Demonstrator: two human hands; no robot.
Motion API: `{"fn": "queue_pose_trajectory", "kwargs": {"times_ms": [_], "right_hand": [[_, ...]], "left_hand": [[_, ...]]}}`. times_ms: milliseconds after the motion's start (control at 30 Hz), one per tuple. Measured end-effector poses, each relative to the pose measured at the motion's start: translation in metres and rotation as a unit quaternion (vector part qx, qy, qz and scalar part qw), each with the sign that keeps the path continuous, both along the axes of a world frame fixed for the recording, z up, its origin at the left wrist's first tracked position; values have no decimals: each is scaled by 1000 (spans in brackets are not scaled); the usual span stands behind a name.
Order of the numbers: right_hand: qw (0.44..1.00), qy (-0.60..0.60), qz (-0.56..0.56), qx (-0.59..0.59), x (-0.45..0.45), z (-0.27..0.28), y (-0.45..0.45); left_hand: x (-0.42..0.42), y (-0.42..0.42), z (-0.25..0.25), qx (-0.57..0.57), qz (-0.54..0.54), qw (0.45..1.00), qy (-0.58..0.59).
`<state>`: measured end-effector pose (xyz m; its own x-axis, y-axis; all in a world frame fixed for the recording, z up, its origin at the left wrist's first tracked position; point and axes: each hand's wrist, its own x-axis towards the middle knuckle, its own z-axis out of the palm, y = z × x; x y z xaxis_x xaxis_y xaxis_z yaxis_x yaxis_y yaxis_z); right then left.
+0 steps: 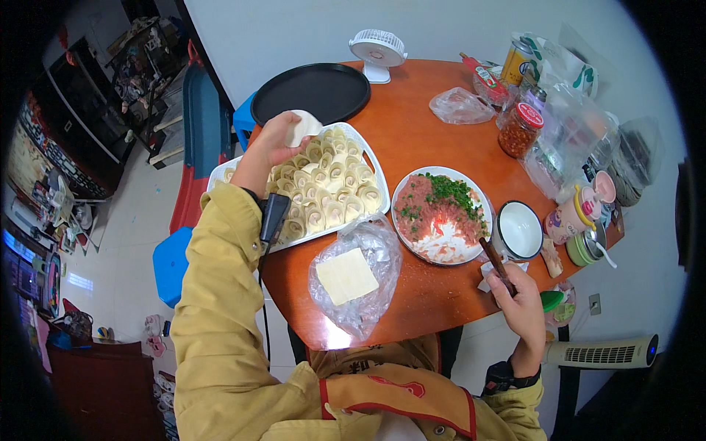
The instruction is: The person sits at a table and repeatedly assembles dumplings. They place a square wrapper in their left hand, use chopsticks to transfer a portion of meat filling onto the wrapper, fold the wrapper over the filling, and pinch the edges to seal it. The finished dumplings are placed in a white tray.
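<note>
My left hand (276, 140) holds a pale dumpling wrapper (303, 128) above the far left part of a white plastic tray (376, 165). Rows of folded wontons (331, 184) fill much of that tray. In my right hand (518, 300) is a pair of dark wooden chopsticks (498, 267), tips at the lower right rim of a white plate (404, 242). On the plate lie minced meat (411, 198) and chopped green onion (449, 190). A stack of square wrappers (347, 277) rests on a clear plastic bag (380, 248) before me.
A black round tray (311, 91) and a white fan (378, 49) stand at the back. To the right are a white bowl (519, 230), a red-lidded jar (520, 131), a pink cup (568, 220) and plastic bags (568, 132). A blue stool (172, 267) is at the left.
</note>
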<state>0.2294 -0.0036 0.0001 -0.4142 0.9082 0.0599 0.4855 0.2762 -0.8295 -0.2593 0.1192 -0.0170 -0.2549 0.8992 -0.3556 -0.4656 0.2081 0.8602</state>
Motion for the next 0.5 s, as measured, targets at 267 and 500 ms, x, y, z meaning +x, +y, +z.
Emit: {"fn": "queue_pose_trajectory", "kwargs": {"times_ms": [267,500], "right_hand": [[1000,12,-14,-1,7,-4,-2],[1000,13,-7,6,4,-4,-2]], "left_hand": [[21,9,7,-39,6,999,7],[40,7,15,-27,13,999,25]]}}
